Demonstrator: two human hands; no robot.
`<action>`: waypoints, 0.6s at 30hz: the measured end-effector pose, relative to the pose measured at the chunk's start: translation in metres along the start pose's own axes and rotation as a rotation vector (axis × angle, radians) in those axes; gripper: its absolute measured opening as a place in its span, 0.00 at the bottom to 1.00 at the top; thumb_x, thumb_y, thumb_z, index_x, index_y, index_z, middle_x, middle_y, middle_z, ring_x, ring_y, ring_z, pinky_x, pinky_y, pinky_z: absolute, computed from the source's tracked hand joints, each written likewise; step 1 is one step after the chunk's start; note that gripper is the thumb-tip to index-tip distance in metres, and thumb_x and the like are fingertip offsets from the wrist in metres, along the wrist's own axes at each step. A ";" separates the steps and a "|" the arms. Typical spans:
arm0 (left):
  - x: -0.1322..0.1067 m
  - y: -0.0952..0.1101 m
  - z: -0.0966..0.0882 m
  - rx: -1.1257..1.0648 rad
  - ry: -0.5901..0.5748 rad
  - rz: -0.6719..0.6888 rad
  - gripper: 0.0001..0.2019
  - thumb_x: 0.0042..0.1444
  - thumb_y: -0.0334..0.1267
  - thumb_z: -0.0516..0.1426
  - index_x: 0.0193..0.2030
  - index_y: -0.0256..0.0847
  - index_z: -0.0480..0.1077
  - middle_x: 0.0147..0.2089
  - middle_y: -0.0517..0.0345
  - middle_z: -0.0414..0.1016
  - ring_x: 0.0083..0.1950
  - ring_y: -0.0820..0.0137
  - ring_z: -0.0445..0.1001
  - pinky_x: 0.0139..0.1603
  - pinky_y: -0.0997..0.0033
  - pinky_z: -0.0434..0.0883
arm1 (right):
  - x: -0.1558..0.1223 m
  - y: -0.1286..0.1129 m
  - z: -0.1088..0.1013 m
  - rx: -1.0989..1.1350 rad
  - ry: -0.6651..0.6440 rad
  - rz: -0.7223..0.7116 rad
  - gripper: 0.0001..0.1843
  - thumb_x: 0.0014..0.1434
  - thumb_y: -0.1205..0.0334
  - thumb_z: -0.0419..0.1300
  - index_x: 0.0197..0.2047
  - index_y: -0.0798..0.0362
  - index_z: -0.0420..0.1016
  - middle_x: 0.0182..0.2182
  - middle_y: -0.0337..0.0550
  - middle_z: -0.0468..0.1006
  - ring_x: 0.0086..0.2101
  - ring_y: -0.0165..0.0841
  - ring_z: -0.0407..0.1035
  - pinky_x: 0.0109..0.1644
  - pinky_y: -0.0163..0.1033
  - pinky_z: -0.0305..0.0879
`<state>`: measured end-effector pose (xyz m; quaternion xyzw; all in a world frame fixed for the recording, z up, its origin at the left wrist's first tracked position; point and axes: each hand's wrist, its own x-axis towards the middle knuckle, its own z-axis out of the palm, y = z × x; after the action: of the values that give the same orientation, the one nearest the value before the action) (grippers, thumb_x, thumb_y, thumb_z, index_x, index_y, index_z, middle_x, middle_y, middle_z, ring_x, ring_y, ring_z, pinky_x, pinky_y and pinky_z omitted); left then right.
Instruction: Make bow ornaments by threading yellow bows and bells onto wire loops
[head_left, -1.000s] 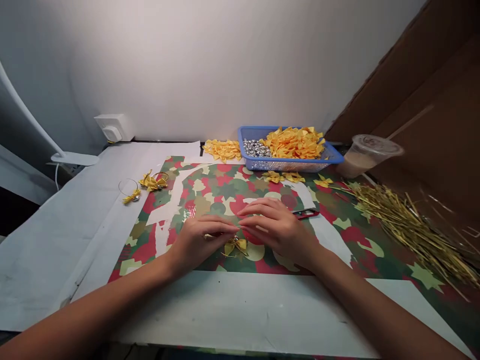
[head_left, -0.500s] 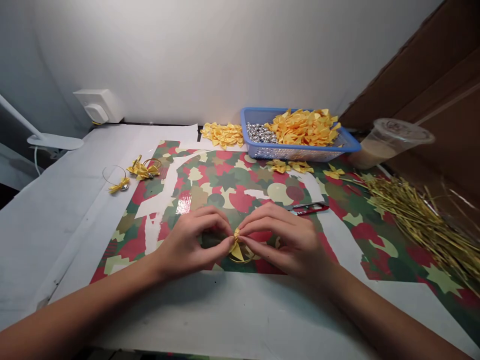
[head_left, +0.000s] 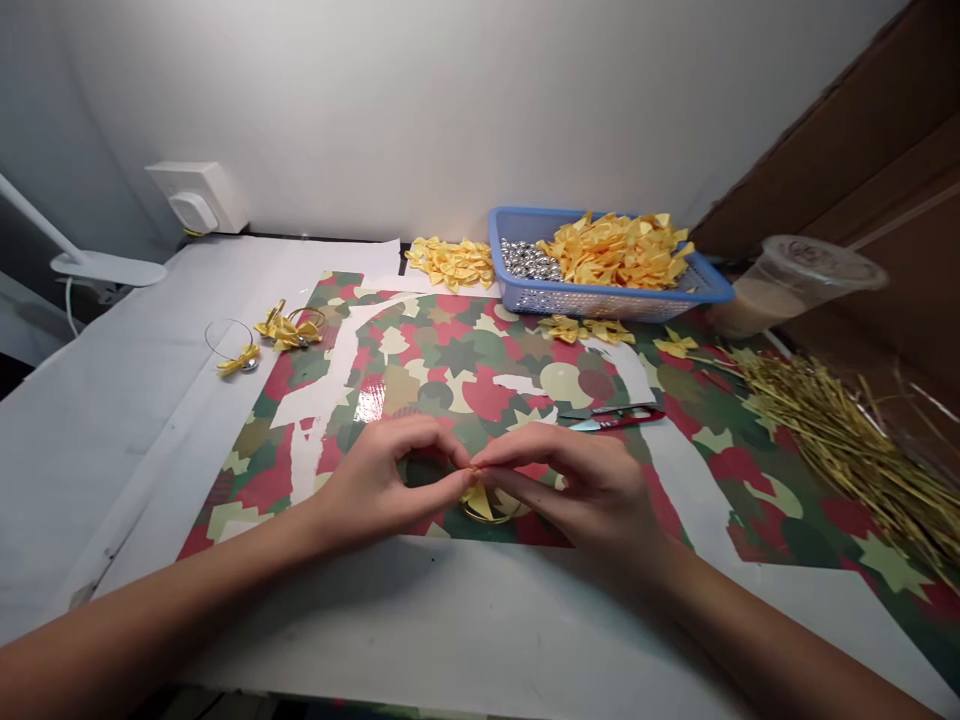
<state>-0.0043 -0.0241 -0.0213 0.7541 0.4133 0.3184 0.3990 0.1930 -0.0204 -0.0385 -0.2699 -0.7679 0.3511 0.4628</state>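
Note:
Both hands meet low in the middle of the view, fingertips pinched together over a yellow ribbon bow (head_left: 478, 500). My left hand (head_left: 401, 470) grips it from the left with thumb and forefinger. From the right, my right hand (head_left: 574, 480) pinches the same bow, its fingers partly covering the knot. A thin gold wire (head_left: 491, 518) curves in a loop below the bow. Just beyond my right hand lie red-handled thread snips (head_left: 619, 416). To the left rest finished-looking bows with wire loops and silver bells (head_left: 289, 328), and a single one (head_left: 240, 360).
A blue basket (head_left: 615, 300) at the back holds yellow bows and silver bells. More bows (head_left: 450, 262) lie beside it. A plastic cup (head_left: 787, 285) and a bundle of gold wire stems (head_left: 847, 440) are at right. Patterned paper (head_left: 450, 350) covers the table.
The fingertips have drawn closer together over the bow, hiding more of its upper part. My right hand's fingers have lowered slightly. The view has shifted a little.

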 end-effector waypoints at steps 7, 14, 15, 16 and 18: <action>0.002 0.002 -0.003 -0.093 -0.045 -0.059 0.04 0.55 0.34 0.58 0.31 0.37 0.73 0.30 0.58 0.76 0.31 0.74 0.72 0.31 0.77 0.70 | 0.004 -0.002 -0.004 0.033 -0.075 -0.059 0.07 0.57 0.75 0.61 0.37 0.54 0.75 0.30 0.45 0.80 0.31 0.33 0.74 0.35 0.39 0.73; 0.002 0.006 -0.009 -0.166 -0.132 -0.171 0.04 0.54 0.34 0.58 0.31 0.37 0.74 0.29 0.58 0.76 0.31 0.74 0.73 0.32 0.77 0.70 | 0.008 -0.009 -0.007 -0.064 -0.118 -0.148 0.09 0.57 0.76 0.60 0.36 0.53 0.76 0.29 0.45 0.81 0.30 0.31 0.75 0.32 0.35 0.74; 0.002 0.007 -0.009 -0.172 -0.135 -0.186 0.04 0.54 0.34 0.59 0.31 0.37 0.74 0.29 0.58 0.75 0.31 0.74 0.73 0.31 0.77 0.70 | 0.007 -0.009 -0.007 -0.086 -0.115 -0.155 0.09 0.57 0.75 0.59 0.36 0.52 0.76 0.29 0.44 0.81 0.30 0.31 0.76 0.31 0.33 0.74; 0.002 0.008 -0.009 -0.177 -0.137 -0.201 0.05 0.54 0.34 0.59 0.30 0.37 0.73 0.29 0.58 0.75 0.31 0.74 0.72 0.31 0.77 0.70 | 0.007 -0.010 -0.007 -0.104 -0.112 -0.164 0.09 0.57 0.75 0.59 0.35 0.52 0.75 0.29 0.44 0.81 0.29 0.30 0.76 0.31 0.32 0.74; 0.002 0.009 -0.010 -0.185 -0.139 -0.222 0.05 0.54 0.35 0.59 0.30 0.37 0.73 0.29 0.58 0.75 0.31 0.74 0.72 0.31 0.77 0.70 | 0.005 -0.009 -0.007 -0.128 -0.110 -0.184 0.09 0.57 0.75 0.59 0.35 0.52 0.75 0.30 0.44 0.80 0.29 0.29 0.75 0.31 0.31 0.74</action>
<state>-0.0080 -0.0220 -0.0089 0.6842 0.4344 0.2562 0.5269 0.1962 -0.0200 -0.0260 -0.2077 -0.8344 0.2717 0.4321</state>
